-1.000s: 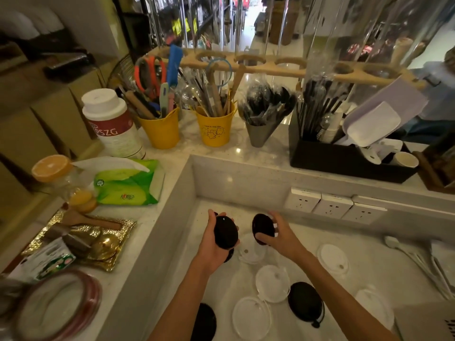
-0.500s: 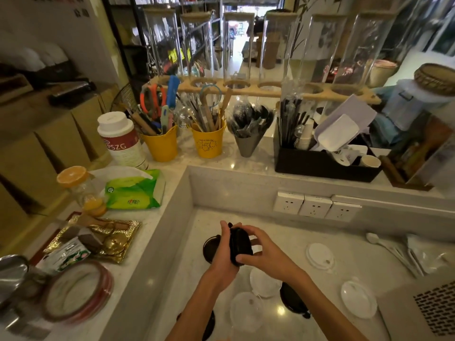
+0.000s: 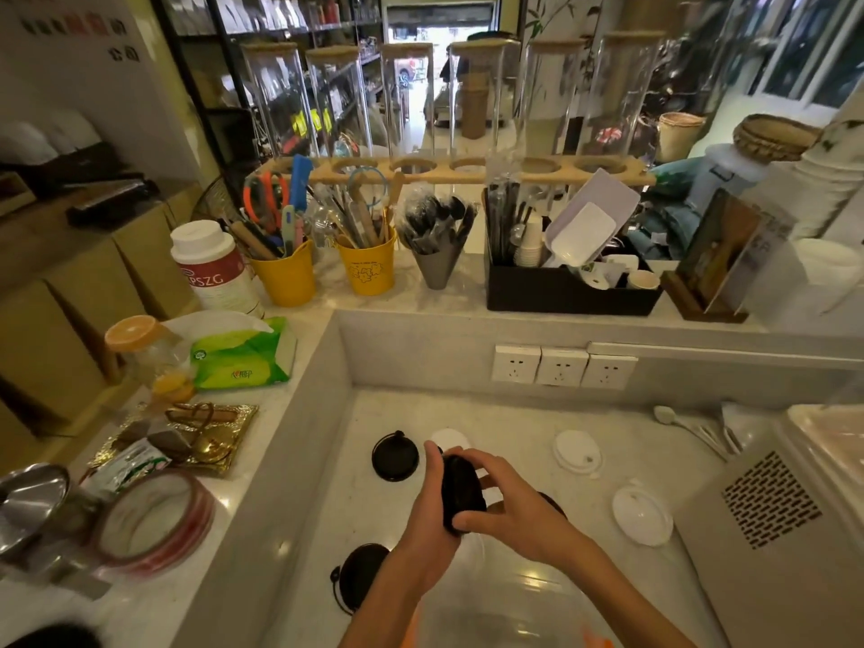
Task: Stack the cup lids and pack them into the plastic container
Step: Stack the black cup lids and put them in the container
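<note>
Together, left hand (image 3: 423,526) and right hand (image 3: 521,514) clasp stacked black lids (image 3: 460,495) on edge, faces sideways.

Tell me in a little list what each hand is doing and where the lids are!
left hand: grips the black lid stack
right hand: fingers curl round the same stack
far black lid: flat on the counter, left of the hands
near black lid: on the counter, beside the left wrist
far white lid: on the counter, right
near white lid: on the counter, right
</note>
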Demonstrator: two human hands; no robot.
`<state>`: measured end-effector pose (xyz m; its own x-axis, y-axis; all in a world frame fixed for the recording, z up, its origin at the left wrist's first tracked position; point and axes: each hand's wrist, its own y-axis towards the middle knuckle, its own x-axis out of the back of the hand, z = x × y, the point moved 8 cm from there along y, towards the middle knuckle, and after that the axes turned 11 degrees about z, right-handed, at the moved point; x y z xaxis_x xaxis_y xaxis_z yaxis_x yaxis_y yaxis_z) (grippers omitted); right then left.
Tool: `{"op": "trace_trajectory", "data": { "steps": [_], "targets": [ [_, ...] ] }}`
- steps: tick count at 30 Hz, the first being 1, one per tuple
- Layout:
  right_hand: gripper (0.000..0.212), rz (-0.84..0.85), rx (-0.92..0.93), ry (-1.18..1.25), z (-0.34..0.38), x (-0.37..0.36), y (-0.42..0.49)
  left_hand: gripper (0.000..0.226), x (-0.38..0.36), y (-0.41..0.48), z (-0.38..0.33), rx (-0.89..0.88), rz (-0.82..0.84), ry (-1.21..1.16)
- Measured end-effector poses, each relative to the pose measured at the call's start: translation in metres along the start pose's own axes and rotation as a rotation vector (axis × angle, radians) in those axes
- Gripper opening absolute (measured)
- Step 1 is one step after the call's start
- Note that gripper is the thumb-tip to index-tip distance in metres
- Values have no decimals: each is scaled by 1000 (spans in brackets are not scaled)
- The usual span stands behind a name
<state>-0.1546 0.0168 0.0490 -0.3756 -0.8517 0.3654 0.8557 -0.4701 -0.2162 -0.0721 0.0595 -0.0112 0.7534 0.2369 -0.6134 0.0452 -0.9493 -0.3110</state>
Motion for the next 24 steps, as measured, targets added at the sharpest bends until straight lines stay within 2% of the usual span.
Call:
{"op": "trace_trajectory", "data": {
  "steps": [5,10,14,17,20,24],
  "targets": [
    [77,60,141,-502,20,-6,-15,83,-2,-13,-1,72,84,-79],
    [69,100,322,-890,44,-11,-25,91,-11,-23,-12,185,211,-133],
    [84,76,474,-1163,63,-6,-29,95,-25,-26,-27,242,309,-134],
    [84,107,566,-1253,73,-3,-29,96,-33,-25,-36,269,384,-104],
    [81,216,578,-1281,70,-4,-27,96,-41,-25,-38,319,453,-97],
    [71,274,629,-1323,73,-3,-23,93,-45,-24,-35,386,474,-131]
  ]
}}
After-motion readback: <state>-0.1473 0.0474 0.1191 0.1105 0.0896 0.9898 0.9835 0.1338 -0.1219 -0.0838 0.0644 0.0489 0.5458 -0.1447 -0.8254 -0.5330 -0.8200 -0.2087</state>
